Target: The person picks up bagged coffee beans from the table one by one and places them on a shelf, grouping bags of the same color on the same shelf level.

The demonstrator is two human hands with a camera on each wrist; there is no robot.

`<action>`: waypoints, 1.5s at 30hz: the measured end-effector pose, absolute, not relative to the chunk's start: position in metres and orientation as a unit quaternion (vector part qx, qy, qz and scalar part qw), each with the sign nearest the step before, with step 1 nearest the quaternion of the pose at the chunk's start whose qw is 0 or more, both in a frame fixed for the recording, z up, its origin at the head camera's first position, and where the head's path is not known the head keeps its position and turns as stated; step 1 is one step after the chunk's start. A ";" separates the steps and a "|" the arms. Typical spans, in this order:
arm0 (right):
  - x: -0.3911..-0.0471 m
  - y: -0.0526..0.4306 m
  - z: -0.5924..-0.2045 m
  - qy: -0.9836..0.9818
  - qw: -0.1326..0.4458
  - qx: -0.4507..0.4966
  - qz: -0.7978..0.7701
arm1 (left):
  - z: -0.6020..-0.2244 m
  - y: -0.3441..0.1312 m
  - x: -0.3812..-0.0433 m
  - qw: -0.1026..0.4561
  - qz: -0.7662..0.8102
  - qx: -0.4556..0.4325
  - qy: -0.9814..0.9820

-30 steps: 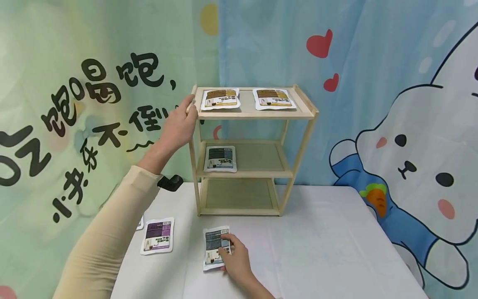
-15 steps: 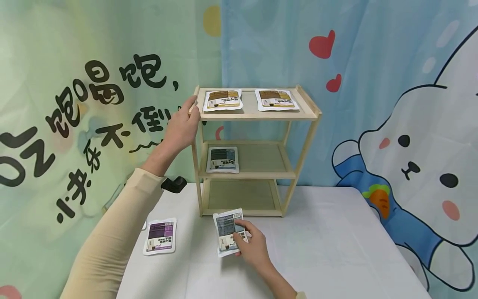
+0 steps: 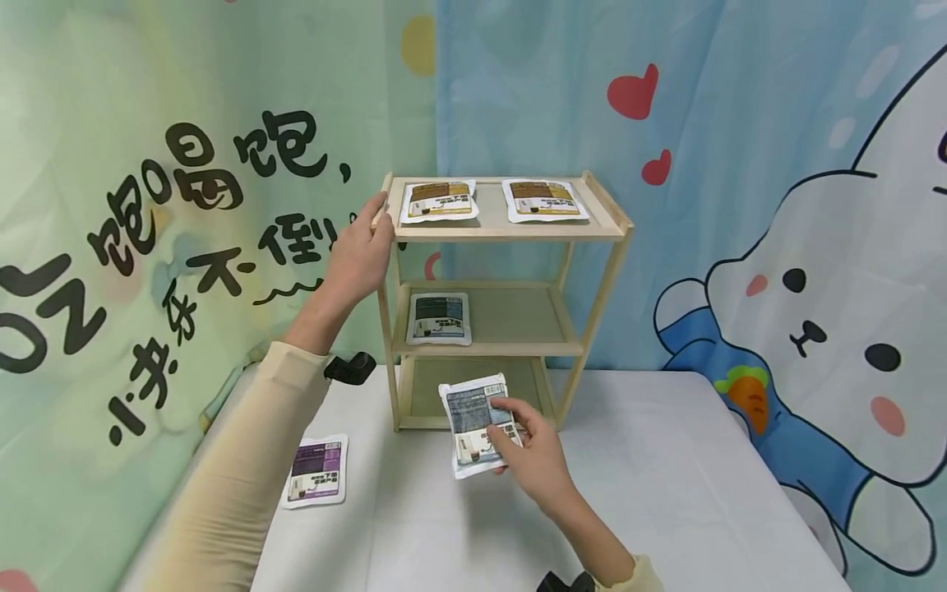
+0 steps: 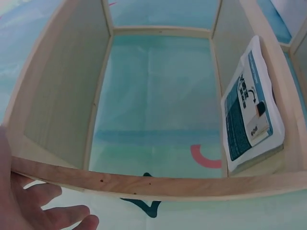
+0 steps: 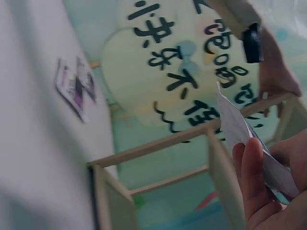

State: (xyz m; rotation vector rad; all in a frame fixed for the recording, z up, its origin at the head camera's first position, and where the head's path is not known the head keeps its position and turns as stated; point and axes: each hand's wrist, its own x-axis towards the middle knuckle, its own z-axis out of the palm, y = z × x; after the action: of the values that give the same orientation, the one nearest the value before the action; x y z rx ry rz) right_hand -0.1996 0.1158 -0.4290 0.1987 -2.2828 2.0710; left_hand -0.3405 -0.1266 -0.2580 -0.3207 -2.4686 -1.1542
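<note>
In the head view my left hand grips the top left corner of a three-tier wooden shelf. The left wrist view shows several of its fingers beside the wooden post, the thumb hidden. Held in front of the lowest tier is a white packet with a blue-grey label, pinched between thumb and fingers of my right hand. Seen edge-on in the right wrist view, that packet tilts off the table. A similar dark-labelled packet lies at the left of the middle tier.
Two packets with brown and yellow labels, a left one and a right one, lie on the top tier. A purple-labelled packet rests on the white table at left. Behind hangs a printed curtain.
My right hand has lifted the blue-grey packet from the table and carried it up and to the right, towards the shelf. The left hand keeps its place on the shelf corner.
</note>
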 end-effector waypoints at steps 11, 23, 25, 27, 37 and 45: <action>-0.227 0.143 -0.395 -0.747 0.036 0.063 0.661 | -0.261 -0.122 -0.341 0.208 -0.430 -0.108 -0.872; -0.278 0.162 -0.368 -0.758 0.061 0.071 0.645 | -0.262 -0.121 -0.338 0.205 -0.444 -0.098 -0.867; -0.288 0.163 -0.364 -0.762 0.061 0.067 0.641 | -0.262 -0.120 -0.338 0.208 -0.445 -0.097 -0.866; -0.297 0.164 -0.359 -0.766 0.059 0.062 0.637 | -0.262 -0.120 -0.339 0.211 -0.444 -0.097 -0.865; -0.328 0.159 -0.345 -0.780 0.020 0.017 0.626 | -0.262 -0.120 -0.340 0.215 -0.442 -0.096 -0.866; -0.345 0.157 -0.343 -0.781 0.004 0.004 0.624 | -0.263 -0.120 -0.340 0.217 -0.441 -0.096 -0.866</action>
State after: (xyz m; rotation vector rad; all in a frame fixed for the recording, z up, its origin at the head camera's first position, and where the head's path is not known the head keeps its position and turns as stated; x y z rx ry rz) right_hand -0.3449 0.1566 -0.3434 0.0125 -2.4487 1.9566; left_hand -0.3396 -0.1196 -0.2627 -0.2670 -2.3978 -1.2216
